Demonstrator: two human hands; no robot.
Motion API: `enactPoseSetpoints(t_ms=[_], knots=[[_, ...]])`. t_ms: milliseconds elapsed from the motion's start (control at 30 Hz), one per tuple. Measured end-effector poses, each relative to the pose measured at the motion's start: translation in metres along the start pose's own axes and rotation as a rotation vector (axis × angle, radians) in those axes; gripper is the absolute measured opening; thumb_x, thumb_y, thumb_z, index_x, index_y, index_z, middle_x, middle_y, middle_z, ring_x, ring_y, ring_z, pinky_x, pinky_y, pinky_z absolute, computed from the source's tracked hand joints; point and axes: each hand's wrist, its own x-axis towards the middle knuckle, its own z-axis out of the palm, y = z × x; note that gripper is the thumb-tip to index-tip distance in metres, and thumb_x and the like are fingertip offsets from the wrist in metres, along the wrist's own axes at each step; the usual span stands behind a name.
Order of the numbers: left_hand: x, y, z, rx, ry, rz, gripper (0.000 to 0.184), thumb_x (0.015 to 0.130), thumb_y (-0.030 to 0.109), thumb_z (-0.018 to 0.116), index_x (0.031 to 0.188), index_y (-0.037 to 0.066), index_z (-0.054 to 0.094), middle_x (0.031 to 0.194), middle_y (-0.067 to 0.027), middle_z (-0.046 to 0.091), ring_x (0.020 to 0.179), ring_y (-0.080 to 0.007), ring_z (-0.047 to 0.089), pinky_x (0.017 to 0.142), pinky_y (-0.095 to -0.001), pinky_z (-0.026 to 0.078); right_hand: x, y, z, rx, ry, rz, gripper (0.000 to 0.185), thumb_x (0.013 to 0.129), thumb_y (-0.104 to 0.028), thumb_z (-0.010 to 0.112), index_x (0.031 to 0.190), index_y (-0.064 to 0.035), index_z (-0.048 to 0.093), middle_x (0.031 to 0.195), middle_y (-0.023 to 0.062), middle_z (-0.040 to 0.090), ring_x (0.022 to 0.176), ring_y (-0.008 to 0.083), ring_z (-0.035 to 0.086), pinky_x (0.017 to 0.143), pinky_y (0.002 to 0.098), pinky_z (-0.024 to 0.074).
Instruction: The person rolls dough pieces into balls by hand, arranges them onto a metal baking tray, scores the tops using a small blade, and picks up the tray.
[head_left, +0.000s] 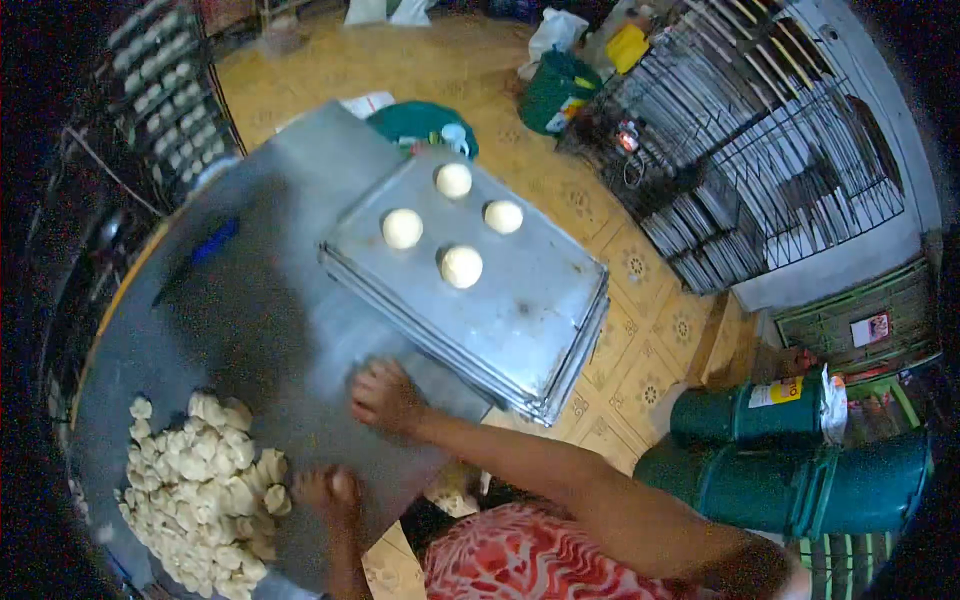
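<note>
My right hand (387,396) rests on the metal-topped table (290,345) with its fingers curled down, close to the near edge of a stack of baking trays. Whatever may be under its palm is hidden. My left hand (330,492) is also curled on the table, just right of a big heap of cut dough pieces (195,490); its grip is blurred and covered. Four pale round dough balls, one being the nearest dough ball (462,267), sit spaced apart on the top baking tray (510,330).
A blue-handled tool (214,241) lies on the table's far left. Racks of dough pieces (165,90) stand beyond it. To the right are green drums (770,480) and a rack of stacked trays (760,170). A green bin (560,92) stands on the tiled floor (640,340).
</note>
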Motion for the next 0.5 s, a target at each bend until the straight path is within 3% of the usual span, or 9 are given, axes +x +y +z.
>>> enactPoseSetpoints(t_ms=[133, 267, 333, 433, 500], knots=[[0.038, -0.002, 0.02, 0.084, 0.143, 0.121, 0.02, 0.086, 0.029, 0.073, 0.088, 0.01, 0.067, 0.09, -0.0108, 0.068, 0.087, -0.0371, 0.062, 0.078, -0.0508, 0.047, 0.026, -0.009, 0.06, -0.016, 0.207, 0.081, 0.016, 0.08, -0.023, 0.074, 0.079, -0.01, 0.064, 0.087, 0.0072, 0.059, 0.084, 0.0281, 0.057, 0.073, 0.0419, 0.0454], [0.013, -0.009, 0.016, -0.063, 0.172, 0.141, 0.02, 0.084, 0.028, 0.074, 0.087, 0.01, 0.067, 0.089, -0.0111, 0.067, 0.086, -0.0378, 0.061, 0.078, -0.0509, 0.047, 0.009, -0.006, 0.03, 0.087, 0.082, 0.094, 0.011, 0.079, -0.022, 0.074, 0.082, -0.0126, 0.069, 0.088, 0.007, 0.06, 0.086, 0.0279, 0.057, 0.076, 0.0417, 0.0458], [-0.02, -0.02, -0.007, -0.055, 0.065, 0.225, 0.021, 0.085, 0.028, 0.074, 0.087, 0.009, 0.066, 0.088, -0.012, 0.066, 0.085, -0.0379, 0.06, 0.078, -0.0494, 0.046, -0.018, 0.01, -0.008, 0.114, 0.014, -0.06, 0.01, 0.081, -0.021, 0.073, 0.081, -0.0128, 0.067, 0.087, 0.006, 0.059, 0.088, 0.0273, 0.057, 0.078, 0.0428, 0.0462], [-0.031, -0.037, -0.004, 0.145, 0.117, 0.203, 0.023, 0.086, 0.03, 0.074, 0.088, 0.008, 0.066, 0.089, -0.0135, 0.066, 0.084, -0.0385, 0.059, 0.078, -0.0482, 0.046, -0.032, 0.006, -0.041, -0.113, -0.058, 0.052, 0.012, 0.081, -0.021, 0.073, 0.08, -0.0105, 0.066, 0.086, 0.0055, 0.058, 0.089, 0.0273, 0.058, 0.078, 0.0441, 0.0474], [0.02, 0.007, -0.021, 0.187, 0.114, 0.161, 0.023, 0.086, 0.03, 0.074, 0.087, 0.008, 0.066, 0.089, -0.0136, 0.066, 0.084, -0.0385, 0.059, 0.078, -0.0479, 0.046, -0.005, -0.001, -0.01, -0.109, -0.015, 0.102, 0.014, 0.081, -0.023, 0.073, 0.081, -0.0113, 0.066, 0.089, 0.0068, 0.059, 0.093, 0.0282, 0.059, 0.08, 0.0445, 0.0487]])
